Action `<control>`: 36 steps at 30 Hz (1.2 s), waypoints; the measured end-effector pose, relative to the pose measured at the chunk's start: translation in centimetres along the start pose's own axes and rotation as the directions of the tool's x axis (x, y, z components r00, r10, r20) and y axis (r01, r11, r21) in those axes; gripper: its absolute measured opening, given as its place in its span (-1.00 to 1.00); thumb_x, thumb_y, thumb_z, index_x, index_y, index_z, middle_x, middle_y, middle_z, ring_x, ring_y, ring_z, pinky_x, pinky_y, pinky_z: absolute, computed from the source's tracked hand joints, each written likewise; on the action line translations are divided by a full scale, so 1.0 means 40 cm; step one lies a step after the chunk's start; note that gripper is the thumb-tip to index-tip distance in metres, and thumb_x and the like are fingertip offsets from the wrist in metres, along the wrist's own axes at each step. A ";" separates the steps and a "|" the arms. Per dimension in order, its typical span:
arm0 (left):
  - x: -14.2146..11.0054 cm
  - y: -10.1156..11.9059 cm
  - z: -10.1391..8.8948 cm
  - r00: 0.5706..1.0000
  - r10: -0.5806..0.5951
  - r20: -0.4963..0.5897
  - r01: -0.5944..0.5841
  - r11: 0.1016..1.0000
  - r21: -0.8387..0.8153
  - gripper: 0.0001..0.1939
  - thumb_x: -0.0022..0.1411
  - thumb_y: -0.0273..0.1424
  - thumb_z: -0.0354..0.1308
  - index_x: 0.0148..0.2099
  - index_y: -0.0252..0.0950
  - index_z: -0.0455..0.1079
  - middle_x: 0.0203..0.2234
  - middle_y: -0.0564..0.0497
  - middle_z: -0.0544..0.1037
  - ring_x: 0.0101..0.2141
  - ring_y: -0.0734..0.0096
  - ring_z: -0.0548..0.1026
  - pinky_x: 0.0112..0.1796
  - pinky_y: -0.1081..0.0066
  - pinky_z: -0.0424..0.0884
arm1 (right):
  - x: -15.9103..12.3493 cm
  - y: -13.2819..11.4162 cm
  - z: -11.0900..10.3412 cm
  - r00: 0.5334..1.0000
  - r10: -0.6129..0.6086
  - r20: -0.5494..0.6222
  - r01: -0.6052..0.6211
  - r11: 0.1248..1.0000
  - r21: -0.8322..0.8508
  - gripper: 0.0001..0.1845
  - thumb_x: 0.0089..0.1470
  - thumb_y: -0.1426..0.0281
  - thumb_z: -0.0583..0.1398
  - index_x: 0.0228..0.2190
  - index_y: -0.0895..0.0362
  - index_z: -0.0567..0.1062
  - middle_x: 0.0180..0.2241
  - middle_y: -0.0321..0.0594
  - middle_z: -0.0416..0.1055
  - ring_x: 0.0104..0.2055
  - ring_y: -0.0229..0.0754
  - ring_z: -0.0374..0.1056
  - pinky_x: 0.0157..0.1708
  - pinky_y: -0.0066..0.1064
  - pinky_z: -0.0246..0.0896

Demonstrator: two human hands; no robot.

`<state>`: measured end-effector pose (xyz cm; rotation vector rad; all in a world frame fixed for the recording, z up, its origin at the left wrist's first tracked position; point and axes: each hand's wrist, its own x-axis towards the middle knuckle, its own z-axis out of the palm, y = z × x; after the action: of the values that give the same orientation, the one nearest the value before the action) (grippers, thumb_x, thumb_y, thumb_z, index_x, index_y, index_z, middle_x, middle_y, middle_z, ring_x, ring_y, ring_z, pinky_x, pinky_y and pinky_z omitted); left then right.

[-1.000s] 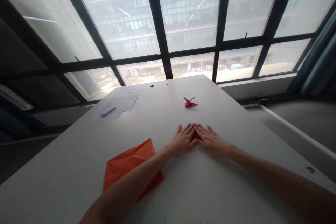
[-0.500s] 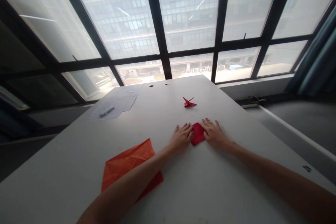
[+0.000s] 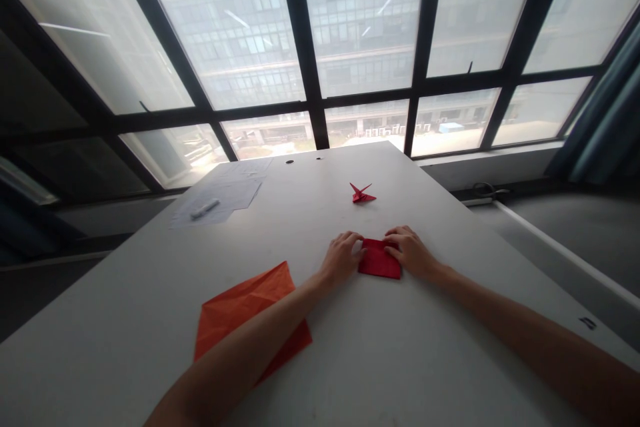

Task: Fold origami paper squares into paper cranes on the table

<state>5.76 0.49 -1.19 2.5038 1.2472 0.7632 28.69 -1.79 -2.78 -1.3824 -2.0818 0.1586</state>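
A: What are you seeing from the head camera?

B: Two bare hands are working on a small red paper [image 3: 379, 264]. It is lying flat on the white table [image 3: 345, 360], between the hands, and it is looking folded.

A: What is the left hand [image 3: 343, 255] doing?

B: Its fingers are bending in at the far left corner, and its thumb is touching the left side.

A: And the right hand [image 3: 411, 253]?

B: Its fingers are bending over the far right corner, touching the top. I can't tell if either hand is pinching the paper or just resting on it.

A: What else is lying there?

B: A big orange paper [image 3: 243, 303] is poking out from behind the left arm [image 3: 240, 350]. A pointy red shape [image 3: 361, 195] is sitting just past the hands. Far to the left, a pale tube [image 3: 205, 209] is lying on white sheets [image 3: 240, 195].

A: How should someone be folding well here?

B: I think they should be matching the corners before pressing. One hand should be holding the paper steady while the other is sliding along the fold. The paper is looking thin, so hard tugging could be tearing it.
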 end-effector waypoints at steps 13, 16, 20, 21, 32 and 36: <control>0.001 -0.001 0.000 0.995 0.087 -0.049 -0.097 0.956 -0.278 -0.55 0.18 -0.55 0.11 0.12 -0.20 0.40 -0.15 -0.03 0.46 -0.19 0.37 0.47 -0.06 0.37 0.41 | 0.006 -0.024 -0.003 0.999 -0.035 -0.006 0.035 0.995 0.093 -0.74 0.07 0.51 0.22 -0.16 0.11 0.55 -0.23 -0.16 0.49 -0.10 -0.07 0.32 -0.03 -0.23 0.20; 0.003 0.001 0.001 0.997 0.066 -0.027 -0.071 0.957 -0.281 -0.62 0.18 -0.56 0.08 0.02 -0.23 0.48 -0.30 0.00 0.46 -0.32 0.41 0.46 -0.21 0.41 0.43 | 0.005 -0.028 -0.007 0.999 -0.045 -0.010 0.046 0.995 0.090 -0.78 0.08 0.52 0.21 -0.22 0.09 0.57 -0.25 -0.17 0.48 -0.12 -0.08 0.32 -0.05 -0.23 0.21; 0.001 0.002 0.003 0.999 0.047 0.017 -0.041 0.964 -0.261 -0.75 0.22 -0.49 0.08 -0.16 -0.21 0.56 -0.32 0.01 0.48 -0.37 0.44 0.45 -0.27 0.42 0.42 | 0.006 -0.029 -0.004 0.998 -0.063 -0.028 0.064 0.996 0.065 -0.82 0.09 0.50 0.19 -0.29 0.08 0.58 -0.21 -0.16 0.48 -0.11 -0.09 0.32 -0.06 -0.24 0.21; 0.000 0.002 0.002 0.999 0.043 0.020 -0.037 0.968 -0.247 -0.76 0.24 -0.46 0.07 -0.18 -0.20 0.57 -0.31 0.01 0.49 -0.36 0.43 0.45 -0.27 0.41 0.42 | 0.007 -0.030 -0.003 0.997 -0.074 -0.028 0.076 0.996 0.048 -0.83 0.10 0.50 0.19 -0.31 0.08 0.58 -0.21 -0.17 0.48 -0.11 -0.09 0.32 -0.05 -0.24 0.20; -0.016 0.047 -0.035 0.955 0.260 0.145 -0.270 0.961 0.060 -0.56 0.29 -0.50 -0.07 0.15 -0.15 0.38 0.11 -0.01 0.45 0.11 0.30 0.36 0.21 0.22 0.14 | -0.008 -0.066 -0.047 0.947 -0.247 0.204 0.281 0.946 -0.159 -0.71 0.09 0.55 0.11 -0.27 0.06 0.60 -0.23 -0.16 0.47 -0.13 -0.10 0.30 -0.07 -0.26 0.11; -0.030 0.053 -0.023 0.926 0.256 0.278 -0.291 0.952 0.094 -0.46 0.40 -0.21 -0.14 0.37 -0.20 0.04 0.30 -0.09 0.19 0.30 0.25 0.10 0.27 0.10 -0.01 | -0.007 -0.072 -0.040 0.960 -0.201 0.193 0.240 0.949 -0.204 -0.71 0.14 0.51 0.09 -0.16 0.10 0.55 -0.16 -0.12 0.47 -0.10 -0.09 0.32 -0.02 -0.23 0.09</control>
<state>6.07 -1.77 0.05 2.8148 0.8960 0.3905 27.39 -3.67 -0.39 -1.2870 -2.4446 -0.0592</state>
